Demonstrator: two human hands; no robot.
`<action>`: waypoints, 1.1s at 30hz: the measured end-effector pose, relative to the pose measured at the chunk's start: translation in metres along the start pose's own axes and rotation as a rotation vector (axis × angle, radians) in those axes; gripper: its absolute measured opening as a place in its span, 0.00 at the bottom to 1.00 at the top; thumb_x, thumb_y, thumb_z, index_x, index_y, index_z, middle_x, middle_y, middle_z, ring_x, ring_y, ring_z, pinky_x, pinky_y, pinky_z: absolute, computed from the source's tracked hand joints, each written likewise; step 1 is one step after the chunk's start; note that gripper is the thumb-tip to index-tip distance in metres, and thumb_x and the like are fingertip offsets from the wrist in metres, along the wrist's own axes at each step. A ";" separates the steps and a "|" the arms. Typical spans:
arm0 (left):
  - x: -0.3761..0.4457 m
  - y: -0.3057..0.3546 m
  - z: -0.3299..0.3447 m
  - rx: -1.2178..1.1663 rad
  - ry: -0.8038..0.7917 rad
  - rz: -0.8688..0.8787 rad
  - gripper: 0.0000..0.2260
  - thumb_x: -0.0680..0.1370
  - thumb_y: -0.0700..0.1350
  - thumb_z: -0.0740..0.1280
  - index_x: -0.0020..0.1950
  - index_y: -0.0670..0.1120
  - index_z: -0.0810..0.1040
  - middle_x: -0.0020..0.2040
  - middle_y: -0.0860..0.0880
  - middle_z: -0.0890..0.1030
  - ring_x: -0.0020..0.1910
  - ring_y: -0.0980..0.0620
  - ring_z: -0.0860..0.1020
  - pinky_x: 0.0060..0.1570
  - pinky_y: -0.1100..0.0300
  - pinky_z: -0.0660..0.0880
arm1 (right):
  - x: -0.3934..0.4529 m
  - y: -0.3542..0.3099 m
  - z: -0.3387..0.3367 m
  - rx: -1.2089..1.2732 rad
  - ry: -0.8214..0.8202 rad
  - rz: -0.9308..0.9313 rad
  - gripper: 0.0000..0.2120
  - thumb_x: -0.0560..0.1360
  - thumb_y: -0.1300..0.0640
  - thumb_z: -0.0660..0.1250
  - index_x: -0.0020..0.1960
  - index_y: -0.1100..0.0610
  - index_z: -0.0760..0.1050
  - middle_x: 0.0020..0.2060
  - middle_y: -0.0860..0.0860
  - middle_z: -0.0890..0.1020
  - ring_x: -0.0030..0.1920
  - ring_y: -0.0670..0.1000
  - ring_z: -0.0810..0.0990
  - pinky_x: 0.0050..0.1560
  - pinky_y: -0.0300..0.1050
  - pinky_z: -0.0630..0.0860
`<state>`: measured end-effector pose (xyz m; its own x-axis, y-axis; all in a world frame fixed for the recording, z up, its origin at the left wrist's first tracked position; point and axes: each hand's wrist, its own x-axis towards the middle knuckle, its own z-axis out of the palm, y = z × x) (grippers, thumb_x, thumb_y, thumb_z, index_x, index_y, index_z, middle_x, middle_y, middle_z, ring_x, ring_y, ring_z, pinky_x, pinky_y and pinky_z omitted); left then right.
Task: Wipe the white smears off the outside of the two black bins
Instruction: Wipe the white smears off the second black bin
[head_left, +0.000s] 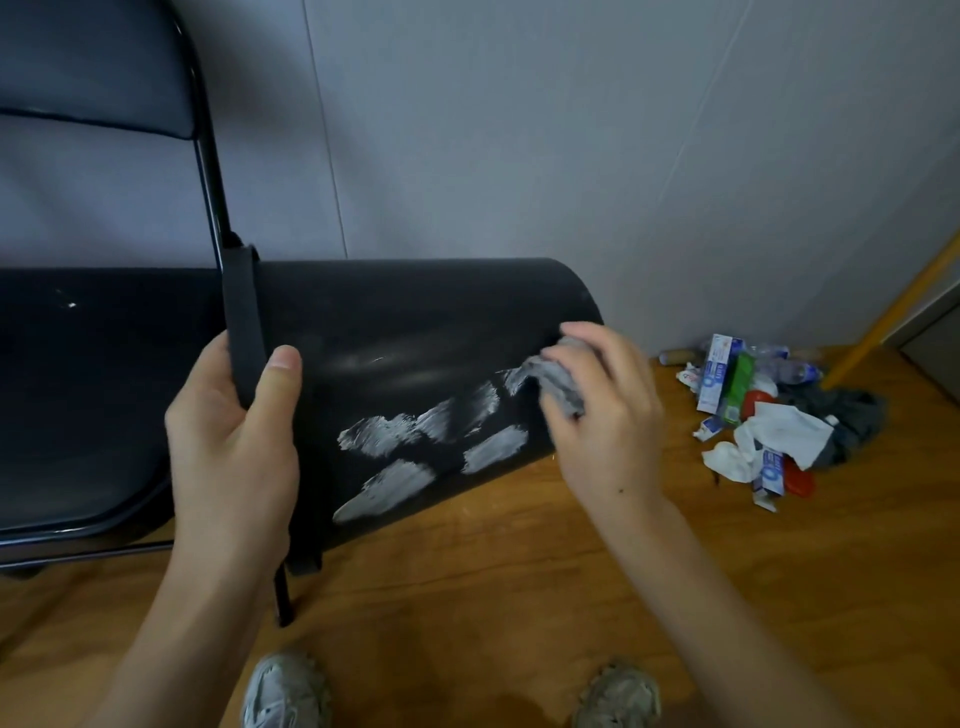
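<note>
My left hand (234, 431) grips the black bin (415, 332) by its rim while my right hand (602, 410) holds a grey cloth (558, 382), probably damp, best pressed flat across the white smears (410, 441).

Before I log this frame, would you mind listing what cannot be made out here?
- Second bin: not seen in the head view.
- Far side and inside of the black bin: turned away.
- Smears beneath the grey cloth: covered by it and the right hand.
- Bin rim under the left hand: hidden by the gripping fingers.
- Print on the litter boxes: too small.
</note>
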<state>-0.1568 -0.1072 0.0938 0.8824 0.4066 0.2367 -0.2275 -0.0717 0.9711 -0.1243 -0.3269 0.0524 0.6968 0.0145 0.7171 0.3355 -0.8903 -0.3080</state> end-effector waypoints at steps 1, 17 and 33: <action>-0.001 0.000 0.002 -0.013 -0.007 -0.011 0.09 0.81 0.45 0.62 0.50 0.57 0.79 0.46 0.51 0.83 0.49 0.49 0.81 0.53 0.44 0.78 | -0.002 -0.010 0.004 0.021 0.003 -0.042 0.13 0.71 0.57 0.69 0.53 0.62 0.81 0.57 0.58 0.79 0.57 0.57 0.77 0.53 0.39 0.75; 0.001 0.004 -0.006 0.003 -0.002 -0.029 0.11 0.81 0.49 0.61 0.46 0.65 0.78 0.50 0.44 0.81 0.51 0.42 0.80 0.51 0.37 0.77 | 0.003 0.007 0.000 0.001 0.054 0.052 0.17 0.75 0.51 0.62 0.55 0.61 0.80 0.57 0.58 0.79 0.57 0.56 0.78 0.53 0.39 0.76; 0.008 0.002 -0.010 -0.036 0.030 -0.070 0.12 0.81 0.47 0.62 0.46 0.63 0.81 0.49 0.46 0.83 0.50 0.43 0.82 0.52 0.38 0.78 | 0.000 0.019 0.003 0.011 0.094 0.035 0.16 0.76 0.52 0.63 0.56 0.62 0.80 0.59 0.59 0.78 0.58 0.55 0.76 0.55 0.31 0.70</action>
<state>-0.1545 -0.0951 0.0977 0.8842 0.4365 0.1664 -0.1805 -0.0094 0.9835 -0.1163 -0.3426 0.0449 0.6454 -0.0598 0.7615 0.3197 -0.8842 -0.3405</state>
